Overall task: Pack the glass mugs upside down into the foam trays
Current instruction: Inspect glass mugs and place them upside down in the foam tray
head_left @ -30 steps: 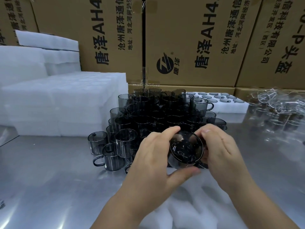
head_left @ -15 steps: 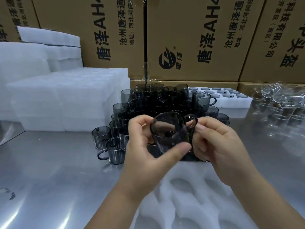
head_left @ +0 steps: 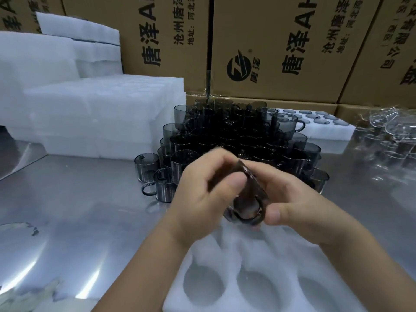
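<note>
**Mug in mid-air over the tray**

I hold the smoky mug (head_left: 245, 194) tilted between both hands, left hand (head_left: 202, 199) and right hand (head_left: 299, 212) closed around it, above the foam tray (head_left: 225, 248). Smooth glass could slip from my fingers and chip against the stacked mugs (head_left: 236, 136) nearby.

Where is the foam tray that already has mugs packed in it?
The filled foam tray lies at the back right of the metal table, just behind the pile of dark mugs and below the cardboard boxes.
</note>
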